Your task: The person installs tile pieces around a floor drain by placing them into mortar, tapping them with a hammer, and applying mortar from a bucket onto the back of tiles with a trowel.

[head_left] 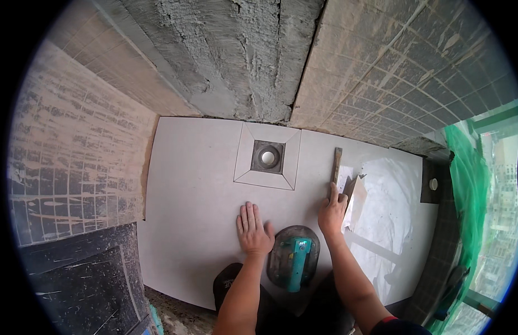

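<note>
My left hand [253,229] lies flat on a large pale floor tile [192,195], fingers stretched out and holding nothing. My right hand [331,212] is closed around a narrow, flat, brownish bar like a chisel [337,162], whose far end points away from me along the tile. Just right of that hand lies a pale, angular piece, perhaps folded card or tile offcut [356,204]; I cannot tell which. Between my forearms sits a tile suction tool with a dark oval pad and teal handle [298,262], near my left thumb.
A square drain [267,156] framed by mitred tile strips lies ahead of my hands. Rough cement [242,61] covers the far wall, with smeared tiled walls [75,145] beside it. Green netting [468,173] hangs at the window on the right. A dark panel [83,279] stands lower left.
</note>
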{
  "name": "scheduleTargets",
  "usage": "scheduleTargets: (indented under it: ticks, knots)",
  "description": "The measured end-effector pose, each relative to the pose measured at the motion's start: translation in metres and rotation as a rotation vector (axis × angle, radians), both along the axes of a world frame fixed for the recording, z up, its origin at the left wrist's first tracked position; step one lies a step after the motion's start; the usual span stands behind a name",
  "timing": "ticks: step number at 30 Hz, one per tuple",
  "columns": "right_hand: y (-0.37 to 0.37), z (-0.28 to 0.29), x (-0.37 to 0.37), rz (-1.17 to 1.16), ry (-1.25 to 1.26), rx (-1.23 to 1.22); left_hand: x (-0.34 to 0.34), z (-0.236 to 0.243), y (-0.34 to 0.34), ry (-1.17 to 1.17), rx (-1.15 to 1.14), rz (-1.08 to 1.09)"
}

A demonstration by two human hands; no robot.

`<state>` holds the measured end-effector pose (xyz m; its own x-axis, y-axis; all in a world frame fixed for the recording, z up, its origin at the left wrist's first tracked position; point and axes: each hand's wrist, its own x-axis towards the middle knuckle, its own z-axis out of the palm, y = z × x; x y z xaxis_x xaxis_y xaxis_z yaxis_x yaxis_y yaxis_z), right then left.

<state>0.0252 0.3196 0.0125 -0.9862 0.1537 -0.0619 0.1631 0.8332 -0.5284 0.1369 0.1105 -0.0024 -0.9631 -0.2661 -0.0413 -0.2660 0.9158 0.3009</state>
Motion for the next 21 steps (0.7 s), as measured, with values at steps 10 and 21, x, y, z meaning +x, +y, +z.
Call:
scheduleTargets:
  ticks: [10,21]
  knots:
    - [-0.018,0.033,0.029,0.14,0.163,-0.131,0.002,-0.001,0.001,0.059,-0.021,-0.015]
    - [-0.018,0.006,0.026,0.172,-0.065,-0.394,-0.001,-0.001,0.002,0.039,-0.022,-0.031]
